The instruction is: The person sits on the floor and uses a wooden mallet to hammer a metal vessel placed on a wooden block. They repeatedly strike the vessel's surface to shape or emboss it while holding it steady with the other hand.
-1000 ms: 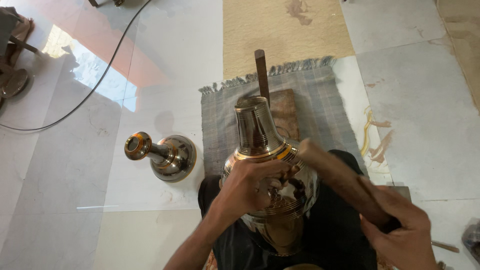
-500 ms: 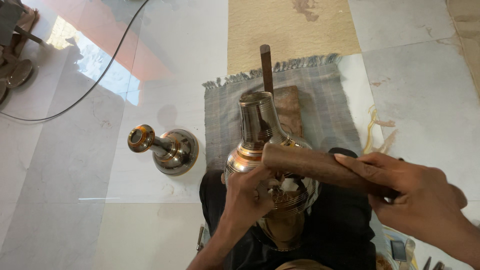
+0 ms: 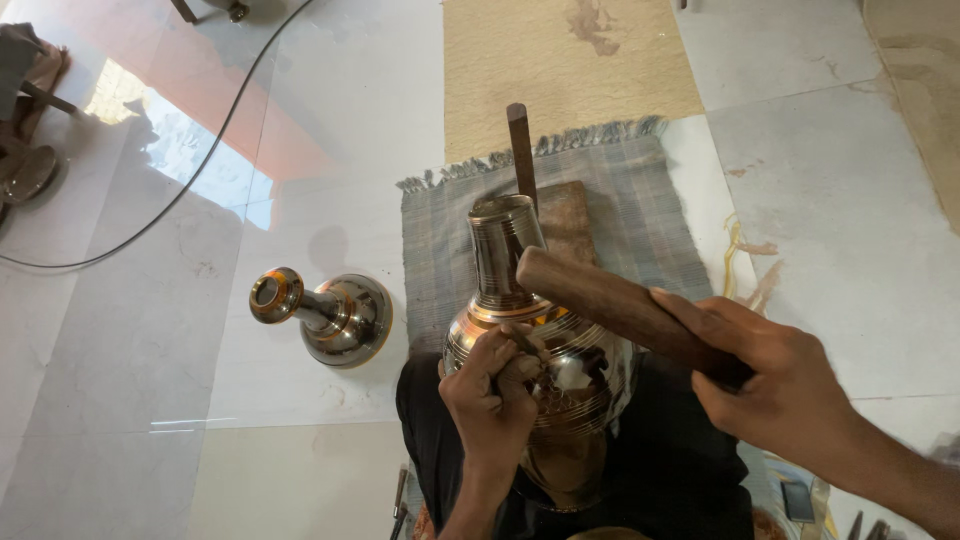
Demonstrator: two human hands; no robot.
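Between the person's knees, over a dark cloth on the lap, stands the tall metal vase [image 3: 545, 350], neck up, its shiny belly ringed with fine bands. Pressed to its shoulder is the left hand [image 3: 492, 395], its grip closed narrowly around a small chisel-like tool [image 3: 527, 343] whose tip meets the metal; how much of the tool shows is slight. Above and to the right, the right hand [image 3: 775, 385] holds a thick wooden mallet [image 3: 610, 300], fingers wrapped tight on its handle, the blunt end poised just beside the vase's neck and above the tool. As a judgement, the engraving looks partly done: patterned marks show low on the belly, while the upper bands and neck stay plain and polished. Behind the vase a wooden stake [image 3: 520, 150] rises from a brown block on a grey fringed mat [image 3: 640, 210]. Farther left, a second, smaller metal vessel [image 3: 330, 315] lies on its side on the glossy tile floor [image 3: 150, 380], well apart.
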